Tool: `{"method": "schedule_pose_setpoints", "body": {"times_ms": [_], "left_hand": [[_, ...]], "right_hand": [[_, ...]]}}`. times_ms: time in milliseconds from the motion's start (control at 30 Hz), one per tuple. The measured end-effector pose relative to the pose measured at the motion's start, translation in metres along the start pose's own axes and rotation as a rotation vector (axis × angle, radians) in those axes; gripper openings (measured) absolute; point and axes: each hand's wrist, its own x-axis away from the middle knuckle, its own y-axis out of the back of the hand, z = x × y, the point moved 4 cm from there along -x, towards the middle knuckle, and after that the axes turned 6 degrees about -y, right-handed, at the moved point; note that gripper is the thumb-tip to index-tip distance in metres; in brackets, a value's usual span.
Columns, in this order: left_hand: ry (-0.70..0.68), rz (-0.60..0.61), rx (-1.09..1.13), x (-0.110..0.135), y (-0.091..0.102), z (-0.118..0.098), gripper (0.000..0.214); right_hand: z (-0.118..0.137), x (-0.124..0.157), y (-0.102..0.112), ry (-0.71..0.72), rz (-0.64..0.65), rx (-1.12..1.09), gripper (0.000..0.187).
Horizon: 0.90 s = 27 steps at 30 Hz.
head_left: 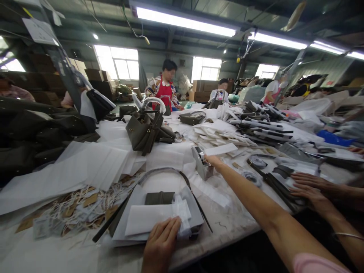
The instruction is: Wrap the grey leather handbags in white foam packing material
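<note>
My left hand (160, 242) lies at the table's near edge, fingers flat and open on a white folded sheet (145, 223) beside crumpled clear wrap (182, 214). Under the sheet sits an olive-green bag piece (159, 198) with a long dark strap (163, 171) arching over it. My right arm stretches forward across the table. My right hand (211, 159) is closed at the top of a grey tape dispenser (200, 163), next to a white strip (221, 149). What its fingers pinch is too small to make out.
An upright olive handbag (143, 131) stands mid-table behind stacked white sheets (85, 163). Loose brown hang tags (76, 206) lie at the near left. A co-worker's two hands (309, 187) rest on dark straps (280, 187) at right. Several people work along the far side.
</note>
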Motion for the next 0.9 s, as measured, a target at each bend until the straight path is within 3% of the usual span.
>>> {"method": "schedule_pose_setpoints", "body": {"times_ms": [133,300,500,700,900], "left_hand": [[-0.001,-0.004,0.0,0.001,-0.001,0.002,0.041],[-0.025,0.02,0.0,0.003,-0.004,0.003,0.042],[-0.002,0.01,0.008,0.002,-0.001,0.001,0.042],[0.037,-0.053,0.052,-0.009,0.011,-0.003,0.038],[0.05,-0.075,0.054,-0.016,0.018,-0.005,0.037]], "right_hand": [[0.003,0.008,0.007,-0.002,-0.012,-0.192,0.034],[0.007,0.028,0.031,0.053,-0.097,-0.401,0.043],[-0.023,0.074,0.049,0.114,-0.063,-0.585,0.045],[-0.077,0.109,0.023,0.03,0.05,-0.69,0.047],[-0.106,0.103,0.004,0.031,-0.001,-0.55,0.044]]}}
